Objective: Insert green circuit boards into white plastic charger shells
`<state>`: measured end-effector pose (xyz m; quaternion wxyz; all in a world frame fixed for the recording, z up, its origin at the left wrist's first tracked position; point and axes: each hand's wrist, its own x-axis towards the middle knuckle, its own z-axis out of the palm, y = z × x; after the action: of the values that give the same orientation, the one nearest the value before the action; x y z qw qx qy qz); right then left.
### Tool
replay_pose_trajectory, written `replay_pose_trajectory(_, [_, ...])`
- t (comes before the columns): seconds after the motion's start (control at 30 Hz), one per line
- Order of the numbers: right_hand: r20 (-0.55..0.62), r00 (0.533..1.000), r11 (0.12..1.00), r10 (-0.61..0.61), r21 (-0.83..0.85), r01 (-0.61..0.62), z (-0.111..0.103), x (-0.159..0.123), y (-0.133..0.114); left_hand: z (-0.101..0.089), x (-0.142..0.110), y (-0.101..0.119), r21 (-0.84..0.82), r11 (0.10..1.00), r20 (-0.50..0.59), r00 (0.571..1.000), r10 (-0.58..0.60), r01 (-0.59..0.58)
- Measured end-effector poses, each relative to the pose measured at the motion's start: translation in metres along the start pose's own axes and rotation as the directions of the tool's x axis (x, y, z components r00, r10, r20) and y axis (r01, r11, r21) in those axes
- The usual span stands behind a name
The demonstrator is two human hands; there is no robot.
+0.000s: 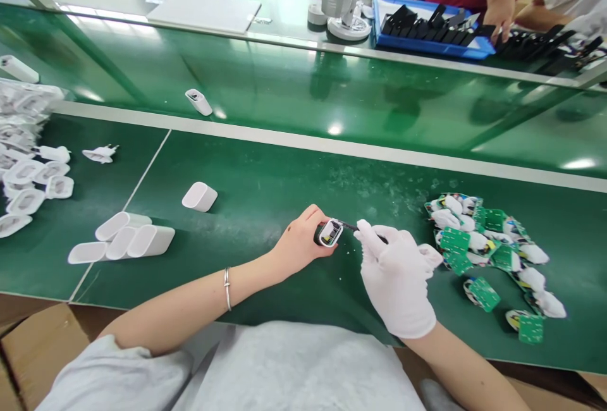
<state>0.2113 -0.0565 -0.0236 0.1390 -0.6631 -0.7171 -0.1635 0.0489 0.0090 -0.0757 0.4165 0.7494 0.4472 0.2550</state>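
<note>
My bare left hand (300, 243) is closed around a small white charger housing (330, 233), its open end turned up toward me. My right hand (396, 275), in a white glove, pinches a thin dark tool (351, 227) whose tip reaches the housing's open end. Both hands hover just over the green mat (265, 190) in front of me. To the right of the gloved hand lies a pile of green circuit boards with white parts (488, 253).
Empty white housings (122, 241) lie at the left, one more (200, 196) nearer the middle, and a heap of white plug parts (28, 171) at the far left. Across a green conveyor belt (332, 92), another person's hand (497, 19) reaches by a blue tray of black parts (427, 28).
</note>
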Motion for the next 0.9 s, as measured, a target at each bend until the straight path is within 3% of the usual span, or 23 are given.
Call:
replay_pose_trajectory(0.17, [0.048, 0.995, 0.993, -0.089, 0.079, 0.085, 0.007, 0.012, 0.016, -0.011, 0.008, -0.007, -0.089, 0.990, 0.110, 0.987, 0.115, -0.105])
replay_pose_trajectory(0.27, [0.017, 0.983, 0.978, -0.182, 0.110, 0.179, 0.015, 0.021, 0.026, -0.019, 0.012, -0.010, -0.110, 0.983, 0.195, 0.967, 0.164, -0.145])
replay_pose_trajectory(0.37, [-0.043, 0.964, 0.958, -0.261, 0.111, 0.264, 0.023, 0.026, 0.031, -0.024, 0.015, -0.011, -0.123, 0.980, 0.243, 0.953, 0.181, -0.155])
replay_pose_trajectory(0.53, [-0.045, 0.926, 0.916, -0.376, 0.134, 0.378, 0.035, 0.025, 0.030, -0.026, 0.015, -0.011, -0.139, 0.982, 0.288, 0.944, 0.163, -0.128])
replay_pose_trajectory(0.63, [-0.034, 0.918, 0.904, -0.395, 0.163, 0.395, 0.038, 0.025, 0.033, -0.026, 0.014, -0.011, -0.107, 0.989, 0.296, 0.946, 0.131, -0.103])
replay_pose_trajectory(0.83, [-0.068, 0.950, 0.919, -0.305, 0.242, 0.312, 0.033, 0.032, 0.038, -0.026, 0.015, -0.011, -0.105, 0.989, 0.297, 0.946, 0.133, -0.106])
replay_pose_trajectory(0.9, [-0.062, 0.939, 0.912, -0.337, 0.228, 0.342, 0.032, 0.032, 0.036, -0.026, 0.015, -0.011, -0.113, 0.988, 0.294, 0.946, 0.136, -0.106])
